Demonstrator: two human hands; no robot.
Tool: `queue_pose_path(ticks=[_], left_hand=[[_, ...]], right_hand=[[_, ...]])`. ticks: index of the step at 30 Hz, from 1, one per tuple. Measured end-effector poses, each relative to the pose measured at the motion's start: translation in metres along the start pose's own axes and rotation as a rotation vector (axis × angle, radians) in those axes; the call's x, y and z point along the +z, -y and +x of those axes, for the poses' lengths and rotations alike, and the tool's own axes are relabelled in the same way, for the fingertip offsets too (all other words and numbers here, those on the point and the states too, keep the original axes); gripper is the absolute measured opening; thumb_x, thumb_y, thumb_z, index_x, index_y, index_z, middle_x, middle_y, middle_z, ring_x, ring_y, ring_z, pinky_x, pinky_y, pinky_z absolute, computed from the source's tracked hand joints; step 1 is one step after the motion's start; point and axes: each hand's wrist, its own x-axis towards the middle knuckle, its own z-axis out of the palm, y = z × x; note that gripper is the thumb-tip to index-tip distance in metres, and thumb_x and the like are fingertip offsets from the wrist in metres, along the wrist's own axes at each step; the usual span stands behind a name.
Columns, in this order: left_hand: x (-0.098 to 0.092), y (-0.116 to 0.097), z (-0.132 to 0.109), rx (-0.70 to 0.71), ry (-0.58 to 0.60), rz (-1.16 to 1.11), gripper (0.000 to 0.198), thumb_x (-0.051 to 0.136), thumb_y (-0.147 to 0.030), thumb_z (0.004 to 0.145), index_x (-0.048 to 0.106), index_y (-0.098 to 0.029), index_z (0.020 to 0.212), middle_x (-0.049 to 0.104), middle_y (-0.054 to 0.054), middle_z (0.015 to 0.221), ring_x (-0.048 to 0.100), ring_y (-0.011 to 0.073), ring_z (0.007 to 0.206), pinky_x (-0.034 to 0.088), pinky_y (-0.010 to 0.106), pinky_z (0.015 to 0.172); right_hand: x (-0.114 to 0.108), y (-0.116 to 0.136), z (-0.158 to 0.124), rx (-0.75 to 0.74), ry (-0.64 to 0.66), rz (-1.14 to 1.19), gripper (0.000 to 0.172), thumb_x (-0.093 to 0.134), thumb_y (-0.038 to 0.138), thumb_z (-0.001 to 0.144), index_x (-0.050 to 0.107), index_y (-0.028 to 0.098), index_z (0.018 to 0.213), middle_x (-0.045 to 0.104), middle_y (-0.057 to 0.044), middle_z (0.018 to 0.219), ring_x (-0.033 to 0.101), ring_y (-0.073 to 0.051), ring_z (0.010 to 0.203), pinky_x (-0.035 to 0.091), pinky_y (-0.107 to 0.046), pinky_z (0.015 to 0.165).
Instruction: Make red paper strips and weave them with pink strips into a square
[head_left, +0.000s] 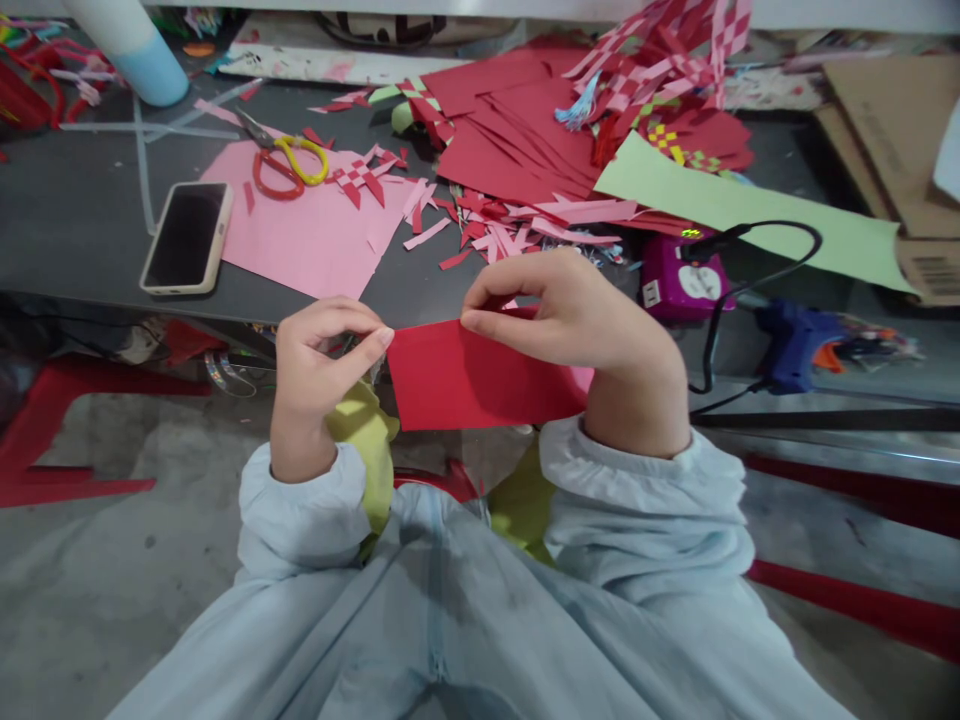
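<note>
The left hand (pixel 326 345) has thumb and forefinger pinched together on the near-left corner of a red sheet (pixel 457 385); the right hand (pixel 551 305) pinches the same upper edge farther right. The sheet hangs between and below the two grips, just in front of the bench (pixel 67 235), its lower edge free.

Both grips take only a narrow margin, so if either slackened, the sheet would probably swing askew or drop to the floor (pixel 97 590). Uneven pulling could crease or tear the short stretch between them. Its far end, beneath the right wrist, is unsupported and might bend if that forearm pressed down.

Beyond the right grip lie loose paper strips (pixel 502 235), which a sweeping knuckle could scatter. Right of that grip, a black cable (pixel 806 232) loops from a purple box (pixel 679 285); a snagging sleeve might drag the box. Beyond the left grip, a phone (pixel 187 240) lies near the bench's front edge, where a nudge could tip it off.
</note>
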Motion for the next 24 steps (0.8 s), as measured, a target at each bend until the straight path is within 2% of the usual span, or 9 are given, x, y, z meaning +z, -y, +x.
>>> queue_pose_path(ticks=[7,14,24], left_hand=[[0.007,-0.002,-0.001,-0.050,0.028,-0.047,0.003,0.077,-0.022,0.076,0.075,-0.022,0.074,0.073,0.000,0.073,0.064,0.0116,0.065,0.049,0.025,0.058],[0.008,-0.003,0.002,-0.015,0.023,0.071,0.012,0.075,-0.022,0.076,0.070,-0.019,0.067,0.072,0.001,0.068,0.063,0.0118,0.063,0.049,0.025,0.061],[-0.002,0.000,0.001,-0.001,-0.097,0.072,0.013,0.075,-0.023,0.076,0.068,-0.025,0.065,0.069,-0.003,0.066,0.061,0.0126,0.060,0.050,0.029,0.060]], right_hand=[[0.012,0.001,0.004,-0.047,-0.044,0.037,0.014,0.056,0.022,0.084,0.066,0.017,0.075,0.067,-0.002,0.070,0.056,-0.013,0.064,0.043,-0.028,0.064],[0.030,0.004,0.013,-0.116,-0.049,-0.023,0.014,0.055,0.021,0.084,0.068,0.017,0.082,0.069,-0.005,0.077,0.056,-0.015,0.071,0.039,-0.028,0.067],[0.014,-0.006,0.008,-0.109,-0.017,-0.032,0.014,0.058,0.023,0.084,0.069,0.018,0.076,0.070,-0.006,0.079,0.060,-0.017,0.075,0.045,-0.031,0.072]])
